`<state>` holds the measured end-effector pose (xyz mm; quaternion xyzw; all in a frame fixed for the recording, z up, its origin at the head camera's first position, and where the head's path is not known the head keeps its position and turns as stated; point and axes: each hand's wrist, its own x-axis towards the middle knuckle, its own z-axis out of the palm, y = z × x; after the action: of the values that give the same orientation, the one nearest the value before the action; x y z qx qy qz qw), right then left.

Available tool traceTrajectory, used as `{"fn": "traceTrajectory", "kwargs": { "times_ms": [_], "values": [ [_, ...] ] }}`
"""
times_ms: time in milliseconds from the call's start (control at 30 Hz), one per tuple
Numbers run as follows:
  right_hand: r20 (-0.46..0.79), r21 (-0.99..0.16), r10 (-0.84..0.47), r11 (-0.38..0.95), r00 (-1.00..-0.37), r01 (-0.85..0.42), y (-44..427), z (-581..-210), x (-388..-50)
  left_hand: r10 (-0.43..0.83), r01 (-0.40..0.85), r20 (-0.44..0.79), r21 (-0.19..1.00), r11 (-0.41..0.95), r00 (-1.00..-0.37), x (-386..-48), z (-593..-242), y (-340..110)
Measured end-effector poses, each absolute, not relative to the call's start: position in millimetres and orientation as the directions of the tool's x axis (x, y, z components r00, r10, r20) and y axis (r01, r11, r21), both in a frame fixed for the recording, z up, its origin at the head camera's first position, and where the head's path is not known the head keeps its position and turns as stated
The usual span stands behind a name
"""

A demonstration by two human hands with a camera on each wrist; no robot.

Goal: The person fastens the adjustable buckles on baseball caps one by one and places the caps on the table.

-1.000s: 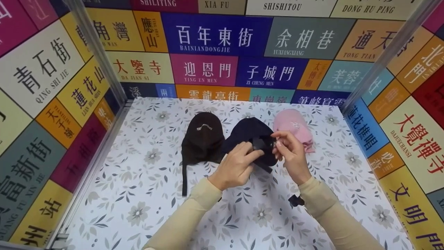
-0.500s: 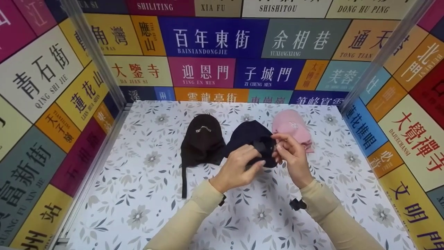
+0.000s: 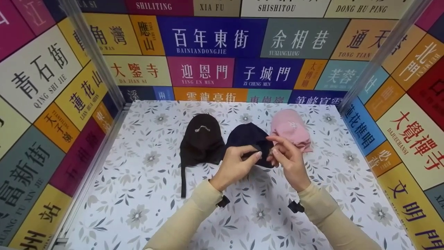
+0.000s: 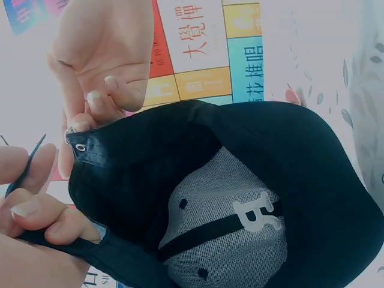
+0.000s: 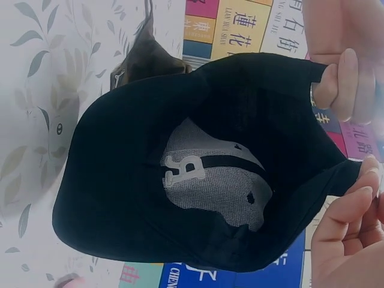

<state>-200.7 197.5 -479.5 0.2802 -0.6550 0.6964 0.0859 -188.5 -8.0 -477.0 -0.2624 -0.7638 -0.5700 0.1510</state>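
Note:
A navy baseball cap (image 3: pixel 246 135) is between both hands, its mesh-lined inside and letter patch facing the wrist cameras. The left hand (image 3: pixel 236 165) grips one end of its back strap; in the left wrist view, the dark strap (image 4: pixel 90 249) runs through the curled fingers (image 4: pixel 36 210). With its fingertips, the right hand (image 3: pixel 291 161) pinches the cap's other back end, where a small metal eyelet (image 4: pixel 81 147) shows. A gap separates the two ends in the right wrist view. The right fingertips partly hide the fastening there.
To the left lies a dark brown cap (image 3: pixel 203 139) with a long strap (image 3: pixel 183 182) trailing forward. A pink cap (image 3: pixel 291 126) sits behind the right hand. The floral-covered table (image 3: pixel 138 215) is walled by printed panels (image 3: pixel 211 38).
The left hand has turned, and its thumb and index finger now come together over the strap. The strap end that hung below the cap no longer shows. The right hand has shifted only slightly.

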Motion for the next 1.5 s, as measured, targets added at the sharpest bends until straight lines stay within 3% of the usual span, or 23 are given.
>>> {"fn": "traceTrajectory", "kwargs": {
  "times_ms": [233,600,933,1333,1500],
  "values": [
    [0.504,-0.861,-0.263,-0.08,-0.822,-0.502,195.1,-482.7,-196.8,0.222,0.535,0.49,0.809,0.244,-0.843,-187.3,-479.1,-6.5],
    [0.515,-0.853,-0.238,-0.048,-0.824,-0.519,192.8,-480.7,-196.9,0.17,0.557,0.53,0.779,0.287,-0.83,-187.2,-479.2,-5.0],
    [0.53,-0.841,-0.252,-0.029,-0.81,-0.541,183.8,-461.0,-182.0,0.224,0.58,0.535,0.754,0.309,-0.815,-187.7,-476.6,-9.7],
    [0.551,-0.81,-0.364,-0.016,-0.751,-0.586,182.4,-464.9,-181.9,0.344,0.544,0.437,0.765,0.344,-0.831,-190.6,-472.0,-13.4],
    [0.547,-0.812,-0.367,-0.014,-0.752,-0.583,180.7,-466.5,-181.6,0.334,0.577,0.472,0.715,0.396,-0.815,-189.9,-473.3,-12.8]
  ]
}}
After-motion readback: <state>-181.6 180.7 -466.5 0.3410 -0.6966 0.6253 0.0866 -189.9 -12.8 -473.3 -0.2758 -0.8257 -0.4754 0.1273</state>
